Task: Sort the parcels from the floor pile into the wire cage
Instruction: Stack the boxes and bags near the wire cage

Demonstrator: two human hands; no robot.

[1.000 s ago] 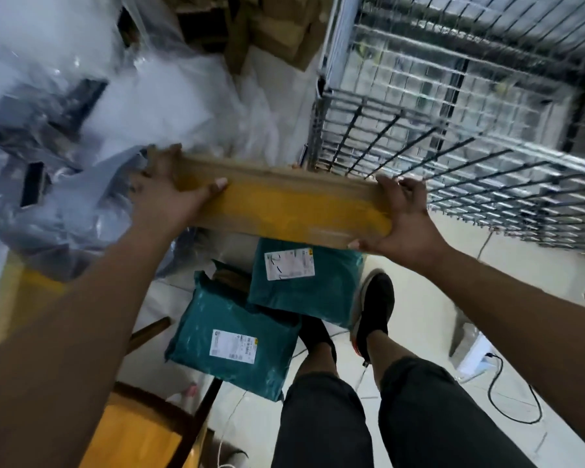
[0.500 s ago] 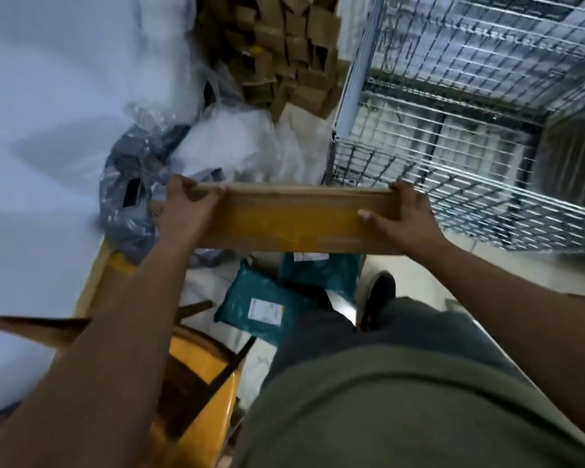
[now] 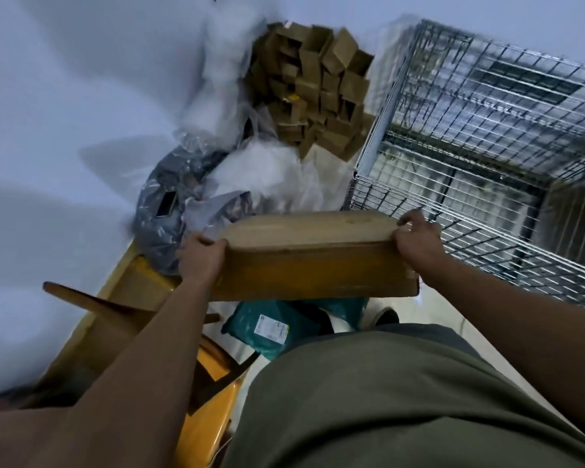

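I hold a long brown cardboard box [image 3: 313, 256] crosswise in front of my chest. My left hand [image 3: 201, 256] grips its left end and my right hand [image 3: 417, 239] grips its right end, fingers curled over the top edge. The wire cage [image 3: 480, 136] stands just beyond and to the right of the box, its low front rail close to my right hand. Two teal mailer bags [image 3: 267, 327] lie on the floor below the box, partly hidden by it and by my body.
A heap of small cardboard boxes [image 3: 313, 86] is stacked in the corner left of the cage. Clear and grey plastic bags [image 3: 196, 197] lie on the left. A yellow stool or chair [image 3: 203, 417] stands by my left leg. White wall fills the left.
I have stood up and lifted the box higher and slightly rightward, toward the cage. The camera tilted upward, so the floor parcels dropped low in view and more wall shows.
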